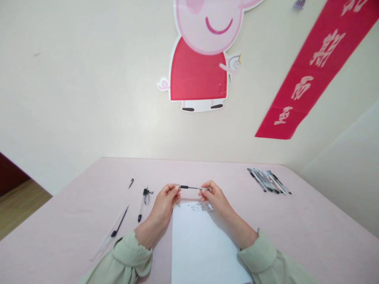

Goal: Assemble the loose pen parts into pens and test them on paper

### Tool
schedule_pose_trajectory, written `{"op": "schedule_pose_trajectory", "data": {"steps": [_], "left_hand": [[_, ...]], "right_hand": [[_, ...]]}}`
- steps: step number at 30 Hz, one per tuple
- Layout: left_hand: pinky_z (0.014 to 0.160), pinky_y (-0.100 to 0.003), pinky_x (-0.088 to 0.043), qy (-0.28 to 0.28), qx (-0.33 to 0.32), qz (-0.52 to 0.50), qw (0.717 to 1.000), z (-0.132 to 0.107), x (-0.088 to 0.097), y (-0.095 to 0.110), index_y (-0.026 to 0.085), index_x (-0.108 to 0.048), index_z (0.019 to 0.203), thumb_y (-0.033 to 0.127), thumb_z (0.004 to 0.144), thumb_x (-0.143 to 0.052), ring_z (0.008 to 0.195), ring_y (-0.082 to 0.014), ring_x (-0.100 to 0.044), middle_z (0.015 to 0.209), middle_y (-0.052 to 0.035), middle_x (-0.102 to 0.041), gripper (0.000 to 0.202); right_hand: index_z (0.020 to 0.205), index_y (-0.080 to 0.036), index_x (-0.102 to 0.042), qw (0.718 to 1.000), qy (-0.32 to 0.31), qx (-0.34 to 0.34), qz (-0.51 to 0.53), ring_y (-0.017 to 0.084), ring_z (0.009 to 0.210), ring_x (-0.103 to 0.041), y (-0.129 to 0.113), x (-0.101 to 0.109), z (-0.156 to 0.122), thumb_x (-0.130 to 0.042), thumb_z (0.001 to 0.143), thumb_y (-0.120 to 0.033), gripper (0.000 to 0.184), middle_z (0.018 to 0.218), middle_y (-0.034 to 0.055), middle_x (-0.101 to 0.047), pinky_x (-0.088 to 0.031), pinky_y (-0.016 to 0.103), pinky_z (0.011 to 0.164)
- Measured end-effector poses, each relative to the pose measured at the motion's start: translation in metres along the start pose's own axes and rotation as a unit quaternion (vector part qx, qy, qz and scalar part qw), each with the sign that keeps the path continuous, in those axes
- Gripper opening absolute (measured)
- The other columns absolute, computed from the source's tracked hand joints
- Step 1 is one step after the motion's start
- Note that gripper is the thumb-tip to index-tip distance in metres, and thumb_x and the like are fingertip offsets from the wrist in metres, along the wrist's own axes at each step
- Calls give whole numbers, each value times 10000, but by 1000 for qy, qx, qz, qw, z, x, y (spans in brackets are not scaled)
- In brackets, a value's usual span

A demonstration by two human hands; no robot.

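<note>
A slim pen (190, 187) with a black grip and a thin dark middle stretches level between my two hands, above the far end of a white sheet of paper (204, 244). My left hand (164, 201) pinches its left end beside the black grip. At the other end, the thumb and fingers of my right hand (216, 197) close on a pale or clear part. The fingers hide both ends. Small dark marks run along the top of the paper, just below the pen.
Several pens (269, 181) lie side by side at the back right of the pink-covered table (296, 228). To the left lie a small black pen cap (131, 182), a capped pen (140, 211) among small parts, and a dark refill (122, 221) near clear tubes. A wall stands behind.
</note>
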State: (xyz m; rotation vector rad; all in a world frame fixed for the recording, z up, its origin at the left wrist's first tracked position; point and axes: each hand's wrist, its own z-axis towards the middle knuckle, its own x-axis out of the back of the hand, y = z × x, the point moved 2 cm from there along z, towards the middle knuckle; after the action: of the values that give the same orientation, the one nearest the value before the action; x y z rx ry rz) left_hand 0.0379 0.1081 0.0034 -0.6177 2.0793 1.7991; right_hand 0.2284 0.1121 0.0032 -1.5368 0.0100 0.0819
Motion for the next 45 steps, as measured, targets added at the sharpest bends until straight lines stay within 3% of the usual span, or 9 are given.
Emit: {"op": "schedule_pose_trajectory", "data": {"steps": [5,7,10,12,19,28,32,40,45], "left_hand": [[664,-198,-468,-7,-4,2,1000,0,-1,1,147,-667,786,308,584,-845,664,-88,-573,744,-5,-657,314],[668,-201,-471,-6,-5,2,1000,0,-1,1,146,-666,790,310,586,-844,670,-90,-574,746,-6,-655,317],[665,-200,-472,0,-8,-1,1000,0,0,2,145,-664,790,300,581,-845,670,-89,-570,747,-5,-653,317],[663,-196,-470,3,-9,-1,1000,1,0,2,145,-664,788,295,575,-847,675,-88,-570,746,-4,-651,319],[654,-199,-470,4,-13,-1,1000,0,0,2,139,-659,751,306,580,-834,666,-91,-568,736,-3,-634,297],[684,-213,-486,-11,-2,-9,1000,-2,-4,4,147,-670,783,259,595,-827,698,-100,-587,776,-15,-653,270],[646,-206,-481,7,-4,-11,1000,-1,-2,4,141,-689,820,307,607,-829,667,-93,-580,767,-13,-648,305],[603,-186,-461,24,-12,-3,1000,3,2,4,139,-686,780,300,575,-843,637,-84,-557,718,5,-629,305],[610,-185,-456,15,-14,7,1000,3,1,6,138,-676,736,303,570,-845,624,-79,-547,694,9,-625,289]], "right_hand": [[653,-173,-549,998,-4,-23,-58,78,342,-410,6,4,1,-501,826,-587,451,419,-22,-520,-301,204,376],[714,-163,-586,998,-2,-12,-59,75,340,-397,5,4,1,-489,834,-582,447,429,-28,-520,-291,203,372],[866,-188,-576,999,2,20,-39,76,410,-469,0,2,0,-643,761,-459,299,565,-37,-598,-342,194,417],[829,-196,-549,999,0,24,-36,76,435,-493,-1,1,1,-675,738,-419,272,592,-34,-617,-363,192,439],[663,-180,-555,998,-9,4,-66,73,331,-380,5,3,0,-514,808,-629,473,407,-43,-493,-282,210,372],[680,-202,-522,996,18,28,-77,77,368,-402,4,3,1,-575,802,-531,355,463,-48,-528,-297,209,395],[720,-205,-522,997,18,33,-72,80,390,-418,4,2,0,-600,787,-501,314,496,-48,-541,-303,208,401],[866,-203,-576,999,-3,34,-18,113,542,-562,1,-1,0,-665,731,-361,226,687,-6,-644,-460,248,533],[844,-192,-579,999,-11,29,-22,122,528,-583,3,2,1,-654,756,-384,224,643,2,-656,-476,257,534]]}}
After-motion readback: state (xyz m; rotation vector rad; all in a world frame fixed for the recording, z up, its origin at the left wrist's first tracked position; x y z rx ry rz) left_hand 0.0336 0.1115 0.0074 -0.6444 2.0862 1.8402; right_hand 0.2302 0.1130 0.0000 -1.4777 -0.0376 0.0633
